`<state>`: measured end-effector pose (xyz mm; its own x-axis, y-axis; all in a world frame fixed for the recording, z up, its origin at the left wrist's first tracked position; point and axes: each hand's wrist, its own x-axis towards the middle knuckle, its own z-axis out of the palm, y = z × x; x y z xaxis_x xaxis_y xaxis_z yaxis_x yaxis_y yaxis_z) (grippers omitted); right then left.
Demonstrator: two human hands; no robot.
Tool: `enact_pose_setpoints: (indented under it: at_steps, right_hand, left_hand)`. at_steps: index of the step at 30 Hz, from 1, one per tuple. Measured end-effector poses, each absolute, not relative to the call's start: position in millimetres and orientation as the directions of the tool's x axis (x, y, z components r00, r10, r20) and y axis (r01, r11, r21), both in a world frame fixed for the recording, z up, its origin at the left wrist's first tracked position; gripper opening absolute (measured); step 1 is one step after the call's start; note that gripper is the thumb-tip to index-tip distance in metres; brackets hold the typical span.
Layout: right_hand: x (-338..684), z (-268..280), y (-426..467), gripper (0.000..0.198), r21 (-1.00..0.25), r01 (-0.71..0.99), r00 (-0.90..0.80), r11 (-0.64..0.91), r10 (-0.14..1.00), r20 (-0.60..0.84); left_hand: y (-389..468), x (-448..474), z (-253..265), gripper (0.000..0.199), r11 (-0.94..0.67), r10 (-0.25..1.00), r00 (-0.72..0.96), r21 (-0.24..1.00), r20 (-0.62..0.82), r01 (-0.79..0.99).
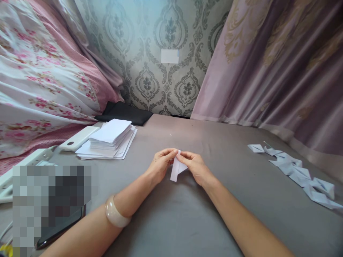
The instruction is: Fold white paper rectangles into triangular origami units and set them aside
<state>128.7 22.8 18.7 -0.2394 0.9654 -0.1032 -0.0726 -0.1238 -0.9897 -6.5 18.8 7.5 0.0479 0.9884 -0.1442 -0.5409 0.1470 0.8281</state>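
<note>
Between my hands is a folded piece of white paper (174, 171), with a narrow strip hanging down and a slanted flap to its right. My left hand (160, 163) pinches its upper end from the left, thumb along the top. From the other side my right hand (193, 165) grips the same paper, its thumb pressed near the top edge. Both thumbs nearly meet there, and the fingers behind the paper are partly hidden. A pale bangle (115, 213) circles my left forearm.
To the left stands a stack of white paper sheets (109, 139), beside a white flat device (79, 138) and a white power strip (40, 160). Several folded paper pieces (300, 175) lie in a row at right. A dark phone (61, 226), partly pixelated, lies front left. Curtains (257, 71) hang behind.
</note>
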Motion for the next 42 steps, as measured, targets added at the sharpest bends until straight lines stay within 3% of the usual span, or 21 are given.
enact_pose_setpoints:
  at_steps: [9,23,36,42]
  right_hand:
    - [125,15,24,0.04,-0.99,-0.102,-0.037,-0.094,0.995,-0.09]
    - [122,15,20,0.034,-0.983,-0.168,-0.07,-0.078,0.995,-0.067]
    - [118,10,18,0.03,-0.996,0.003,-0.054,0.095,0.994,0.094]
    - [120,7,19,0.026,-0.936,0.207,-0.089,0.285,0.958,0.272]
  left_hand:
    - [18,-7,5,0.026,0.168,0.985,0.055,0.837,-0.163,-0.521]
    - [20,-9,4,0.022,0.224,0.972,0.062,0.814,-0.227,-0.536]
    - [20,-11,4,0.018,0.22,0.972,0.045,0.819,-0.232,-0.53]
    - [20,-12,4,0.016,0.204,0.975,0.031,0.822,-0.222,-0.531]
